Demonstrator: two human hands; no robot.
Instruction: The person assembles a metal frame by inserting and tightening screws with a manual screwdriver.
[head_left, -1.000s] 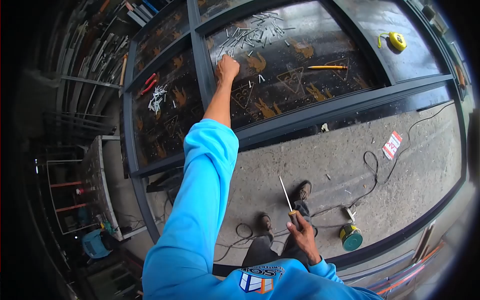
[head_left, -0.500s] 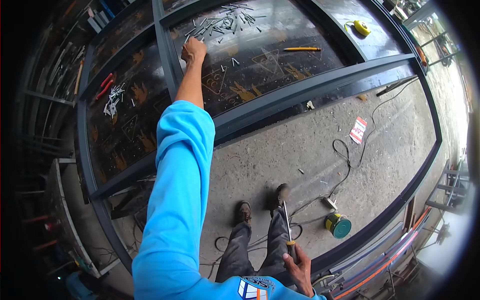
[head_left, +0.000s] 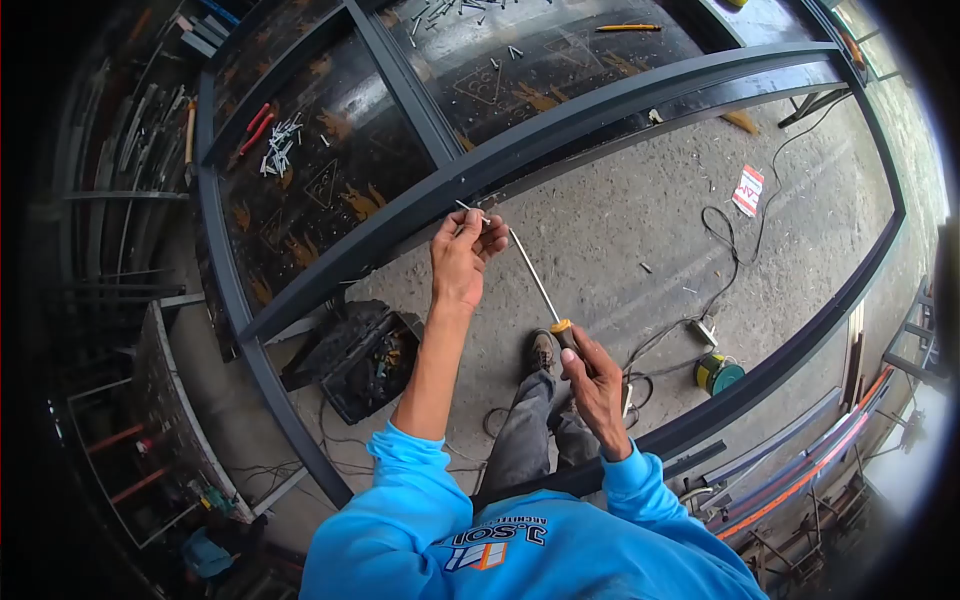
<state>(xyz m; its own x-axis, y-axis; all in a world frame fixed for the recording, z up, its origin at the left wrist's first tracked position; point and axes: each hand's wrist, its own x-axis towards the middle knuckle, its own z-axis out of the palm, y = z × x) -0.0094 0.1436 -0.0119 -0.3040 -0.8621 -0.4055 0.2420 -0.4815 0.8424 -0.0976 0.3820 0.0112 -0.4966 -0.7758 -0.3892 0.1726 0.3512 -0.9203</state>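
My left hand [head_left: 462,256] is raised in front of me and pinches a small metal screw [head_left: 466,207] at its fingertips. My right hand [head_left: 592,378] grips the yellow and black handle of a long thin screwdriver [head_left: 535,281], whose shaft slants up to the left and meets the left hand's fingers. Both hands hover over the concrete floor just in front of a dark grey metal frame [head_left: 520,140]. Both arms wear bright blue sleeves.
A dark patterned board [head_left: 350,160] inside the frame carries two piles of screws [head_left: 278,145], red pliers [head_left: 256,127] and a yellow pencil [head_left: 628,27]. An open tool bag [head_left: 362,360], cables, a green-yellow reel [head_left: 718,373] and a red-white packet [head_left: 747,190] lie on the floor.
My left hand pulled back from the screw pile on the board, holding a screw in front of me. My right hand lifted the screwdriver up until its tip met the left hand.
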